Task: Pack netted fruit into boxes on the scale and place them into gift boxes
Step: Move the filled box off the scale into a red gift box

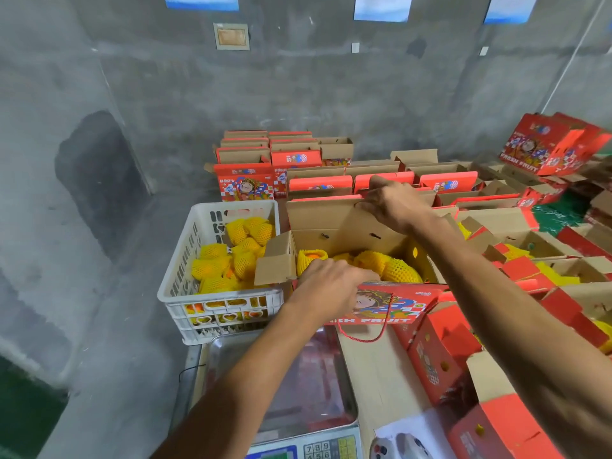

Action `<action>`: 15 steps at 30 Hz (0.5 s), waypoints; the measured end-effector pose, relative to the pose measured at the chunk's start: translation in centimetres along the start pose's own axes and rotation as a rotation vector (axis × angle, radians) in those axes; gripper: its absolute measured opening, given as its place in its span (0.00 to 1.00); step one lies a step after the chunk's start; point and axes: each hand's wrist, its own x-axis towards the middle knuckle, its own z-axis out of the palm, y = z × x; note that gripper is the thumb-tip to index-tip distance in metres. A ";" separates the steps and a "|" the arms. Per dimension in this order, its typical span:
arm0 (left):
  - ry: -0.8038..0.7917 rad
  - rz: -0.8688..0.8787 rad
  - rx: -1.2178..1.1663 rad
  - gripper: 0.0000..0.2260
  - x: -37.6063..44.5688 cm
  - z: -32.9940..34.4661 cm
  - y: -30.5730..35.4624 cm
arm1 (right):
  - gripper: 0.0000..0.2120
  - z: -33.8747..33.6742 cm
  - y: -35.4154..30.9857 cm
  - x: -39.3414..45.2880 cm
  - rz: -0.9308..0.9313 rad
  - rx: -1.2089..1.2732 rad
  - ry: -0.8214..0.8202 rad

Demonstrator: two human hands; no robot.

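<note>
**Open gift box held at two flaps**

The tall back flap [334, 217] of the open gift box [390, 303] is gripped by the right hand [392, 203], with fingers curled over its top edge. The near front edge of the same box is held by the left hand [326, 286], its fingers bent over the printed red front panel.

Netted fruit [394, 268] in yellow foam sleeves is seen inside the box, just beyond the left hand. More netted fruit is piled in the white plastic crate [212, 309], at 9 o'clock from the box and touching its side flap. The scale [298, 392], with a bare steel pan, lies at 6 o'clock, under the left forearm. Rows of red gift boxes [433, 183] are ranged at 12 o'clock, and others at 3 o'clock.
</note>
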 end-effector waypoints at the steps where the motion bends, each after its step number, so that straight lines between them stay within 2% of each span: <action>1: 0.002 -0.010 0.001 0.20 0.6 0.2 -0.5 | 0.17 0.5 0.3 0.8 0.002 0.004 -0.014; 15: -0.103 -0.090 -0.019 0.21 8.0 7.3 -7.0 | 0.19 10.3 4.3 8.1 -0.034 0.151 -0.126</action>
